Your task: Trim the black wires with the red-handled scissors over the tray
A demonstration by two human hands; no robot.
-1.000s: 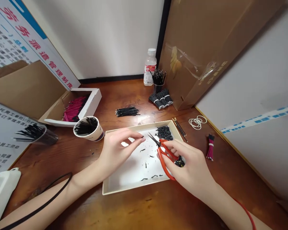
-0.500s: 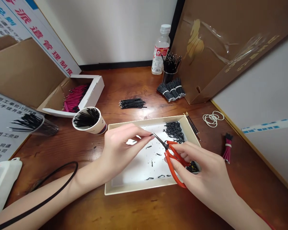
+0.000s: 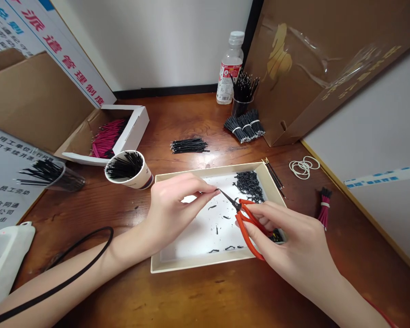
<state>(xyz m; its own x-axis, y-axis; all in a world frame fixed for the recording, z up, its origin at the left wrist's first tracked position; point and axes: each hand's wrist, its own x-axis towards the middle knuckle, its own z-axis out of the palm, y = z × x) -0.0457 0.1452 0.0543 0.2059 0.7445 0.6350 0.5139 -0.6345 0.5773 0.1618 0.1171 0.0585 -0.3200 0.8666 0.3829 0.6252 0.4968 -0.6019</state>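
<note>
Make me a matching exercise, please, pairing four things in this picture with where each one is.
1. red-handled metal scissors
2. clear plastic bottle with red label
3. looped white rubber bands
4. white paper cup

A. right of the shallow cream tray
B. left of the tray
C. in the right hand
D. near the far edge of the brown wooden table

Pairs: 1-C, 2-D, 3-A, 4-B

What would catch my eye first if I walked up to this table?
Probably the orange-handled scissors in the right hand, their blades pointing at the left hand above a shallow tray holding black scraps. Then the bright pink strands in the white box on the left, and the red-labelled bottle at the back.
</note>
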